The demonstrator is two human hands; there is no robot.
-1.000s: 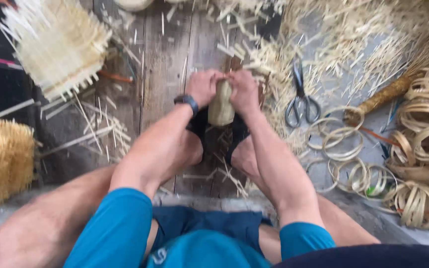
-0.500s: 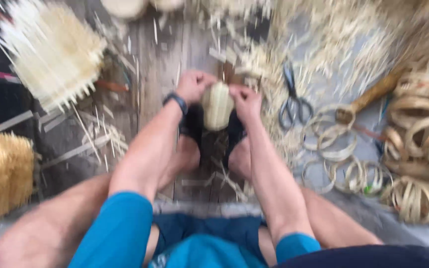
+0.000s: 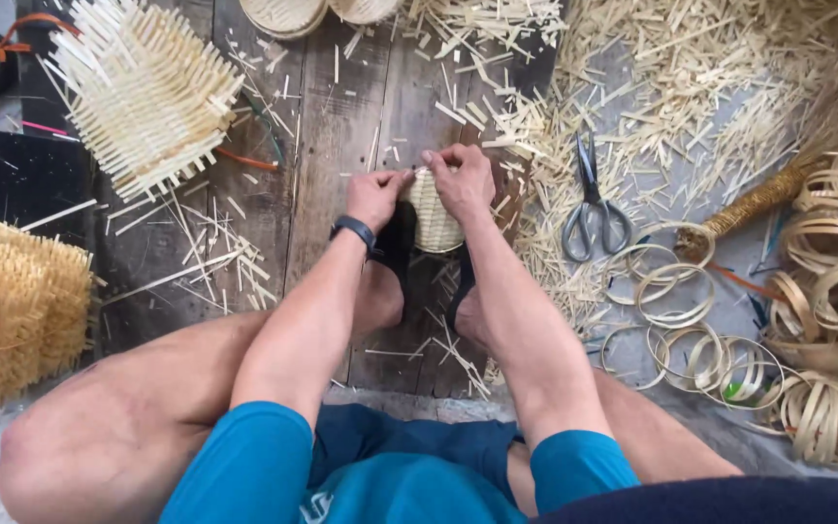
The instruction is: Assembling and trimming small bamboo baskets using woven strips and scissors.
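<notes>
Hands (image 3: pixel 419 192) clasp rounded, seemingly bamboo woven basket (image 3: pixel 433 221).

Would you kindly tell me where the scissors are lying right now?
In the head view, the scissors lie on the floor to the right of the right hand, among bamboo offcuts, just above the loose bamboo rings.

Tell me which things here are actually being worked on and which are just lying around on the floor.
In hand:
- small woven basket, gripped at its rim by the left hand and the right hand, propped between the feet

Lying about:
- scissors
- bamboo rings
- flat woven mat with loose ends
- offcut strips
- bound broom-like bundle
</notes>
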